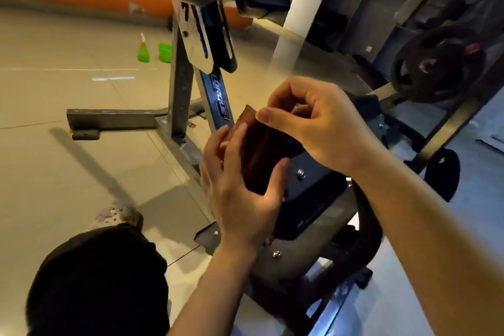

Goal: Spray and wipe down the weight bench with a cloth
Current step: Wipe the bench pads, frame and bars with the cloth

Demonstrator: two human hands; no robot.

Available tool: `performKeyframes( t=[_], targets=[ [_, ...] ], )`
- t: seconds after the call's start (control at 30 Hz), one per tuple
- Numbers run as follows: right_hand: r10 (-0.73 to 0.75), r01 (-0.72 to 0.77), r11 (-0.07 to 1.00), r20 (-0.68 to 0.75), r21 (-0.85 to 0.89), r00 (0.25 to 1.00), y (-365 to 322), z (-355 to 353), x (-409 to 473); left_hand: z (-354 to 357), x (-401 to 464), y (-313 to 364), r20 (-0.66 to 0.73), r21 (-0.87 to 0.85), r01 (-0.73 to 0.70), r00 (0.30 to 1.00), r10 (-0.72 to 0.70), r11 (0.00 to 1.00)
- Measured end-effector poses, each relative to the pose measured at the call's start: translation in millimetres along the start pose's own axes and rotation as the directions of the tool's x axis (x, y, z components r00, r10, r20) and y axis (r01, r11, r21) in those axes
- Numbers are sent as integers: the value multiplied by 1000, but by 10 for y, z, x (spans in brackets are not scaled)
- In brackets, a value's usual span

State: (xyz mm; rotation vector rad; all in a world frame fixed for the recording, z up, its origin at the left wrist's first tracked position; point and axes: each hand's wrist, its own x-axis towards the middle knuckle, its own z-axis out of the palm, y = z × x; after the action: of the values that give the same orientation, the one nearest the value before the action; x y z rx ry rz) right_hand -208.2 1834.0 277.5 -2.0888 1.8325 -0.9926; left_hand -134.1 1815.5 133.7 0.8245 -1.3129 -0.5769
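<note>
Head view: you hold the cloth (259, 155) mid-frame, over the bench (308, 199).
Left hand (240, 188) cups its lower end, fingers curled round it; right hand (311, 120) pinches the top edge. Spray bottle (143, 50) stands on the floor, upper left.

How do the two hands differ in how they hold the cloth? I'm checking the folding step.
The left hand cradles the brown cloth from below, palm up, thumb along its near side. The right hand comes from above, pinching the cloth's top edge between thumb and fingers. The left sits lower and nearer the camera, the right higher. Both are bare and touch the same cloth.
</note>
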Motion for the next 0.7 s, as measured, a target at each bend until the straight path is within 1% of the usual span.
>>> performKeyframes(
  t=[0.07,0.1,0.17,0.23,0.27,0.3,0.33,0.37,0.4,0.43,0.47,0.5,0.53,0.6,0.63,0.7],
  targets=[
    [-10,9,999,19,37,1000,-19,10,9,-25,65,23,40,108,-58,998,54,992],
    [-22,21,999,23,44,1000,-38,25,20,-20,89,40,70,113,-87,994,79,990],
    [-61,61,998,34,19,998,-82,58,54,3,126,64,97,27,-99,991,96,995],
    [-90,90,996,56,-1,994,-110,101,89,15,114,49,82,-133,-30,996,42,991],
    [-93,93,996,56,5,994,-100,120,103,15,72,49,85,-217,36,996,-18,976],
    [-90,90,996,36,16,995,-68,139,110,22,-12,33,117,-299,140,987,-109,944],
    [-93,93,995,-12,18,996,-10,159,111,35,-141,15,179,-367,284,956,-233,886],
    [-105,106,994,-88,-1,991,73,182,99,47,-286,17,261,-414,455,889,-376,789],
    [-113,109,994,-175,-28,978,190,216,70,73,-451,-3,334,-423,596,802,-494,682],
    [-93,88,996,-256,-32,962,335,261,22,99,-612,-13,378,-407,684,729,-571,605],
    [-35,36,999,-309,-2,950,477,319,-41,121,-761,-1,390,-380,729,685,-616,570],
    [39,-26,999,-333,44,942,606,390,-114,135,-876,50,379,-358,738,675,-633,572],
    [81,-65,996,-344,58,936,719,470,-190,143,-960,103,353,-343,719,695,-626,605],
    [49,-49,999,-366,8,929,844,604,-302,148,-1044,193,316,-310,651,758,-571,693],
    [25,-25,1000,-385,5,923,867,645,-323,153,-1041,193,308,-309,624,780,-544,718],
    [10,2,1000,-433,27,901,879,678,-320,166,-900,138,291,-323,602,798,-528,731]
  ],
)
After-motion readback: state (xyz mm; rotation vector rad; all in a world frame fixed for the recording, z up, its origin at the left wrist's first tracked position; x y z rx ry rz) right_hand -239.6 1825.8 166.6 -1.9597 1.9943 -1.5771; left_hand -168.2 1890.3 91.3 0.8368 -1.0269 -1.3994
